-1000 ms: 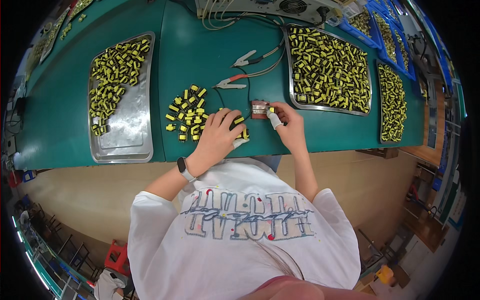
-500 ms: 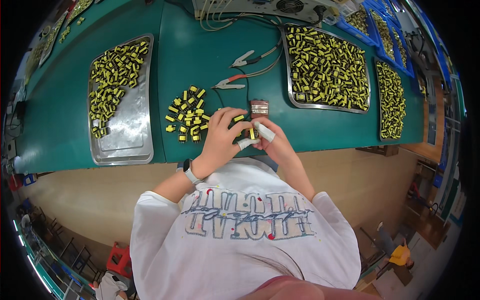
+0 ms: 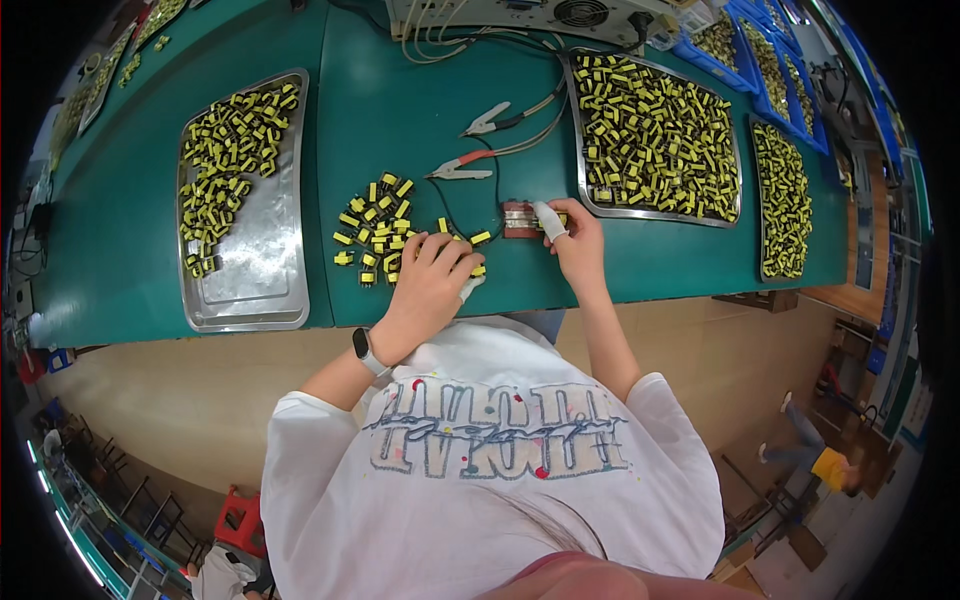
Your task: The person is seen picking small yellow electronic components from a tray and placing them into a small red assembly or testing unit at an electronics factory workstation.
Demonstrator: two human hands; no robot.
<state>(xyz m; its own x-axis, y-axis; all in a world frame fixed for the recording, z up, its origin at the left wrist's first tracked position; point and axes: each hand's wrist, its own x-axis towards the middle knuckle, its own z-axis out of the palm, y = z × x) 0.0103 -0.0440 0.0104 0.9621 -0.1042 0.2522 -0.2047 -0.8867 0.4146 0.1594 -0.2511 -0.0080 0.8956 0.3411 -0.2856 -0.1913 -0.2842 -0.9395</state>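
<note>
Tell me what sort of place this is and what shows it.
Probably an electronics workshop or factory floor: metal trays of small yellow-and-black components sit on a long green workbench, with spring-clip leads lying near a boxy instrument with a fan grille.

A red stool [image 3: 237, 517] is standing far below-left of the left hand [image 3: 432, 280]; a yellow-topped person [image 3: 828, 467] is showing far below-right of the right hand [image 3: 581, 245].

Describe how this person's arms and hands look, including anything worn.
Both sleeves are white, loose and short. A pale wristband with a dark face is on the left wrist. The left hand wears a white thumb cover; the right hand has a white cover on one digit.
</note>
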